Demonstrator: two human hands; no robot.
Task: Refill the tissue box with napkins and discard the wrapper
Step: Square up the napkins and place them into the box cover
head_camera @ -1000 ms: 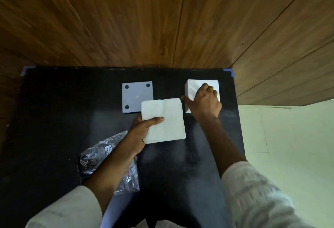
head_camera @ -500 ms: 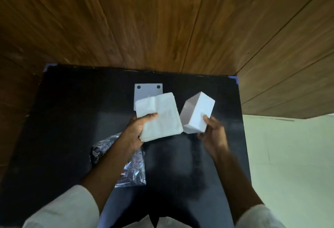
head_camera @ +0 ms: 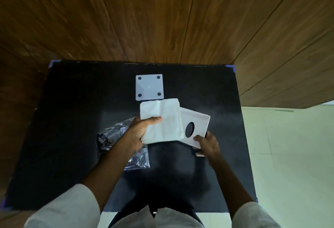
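My left hand (head_camera: 140, 131) grips a thick stack of white napkins (head_camera: 161, 120) above the middle of the black table (head_camera: 72, 119). To its right, my right hand (head_camera: 207, 143) holds the white tissue box (head_camera: 197, 126) by its near edge, turned so the face with the dark oval slot looks up at me. The napkin stack overlaps the box's left side. The box's flat white lid (head_camera: 149, 87), with dark round pads in its corners, lies on the table just beyond the napkins. The clear printed wrapper (head_camera: 115, 141) lies crumpled under my left forearm.
A wood-panelled wall (head_camera: 162, 20) rises right behind the table's far edge and along the right. Pale floor tiles (head_camera: 289, 155) show past the table's right edge.
My right hand has lifted the box off the table, brought it nearer and turned it, so the oval slot now faces up. The napkin stack has moved right and now overlaps the box.
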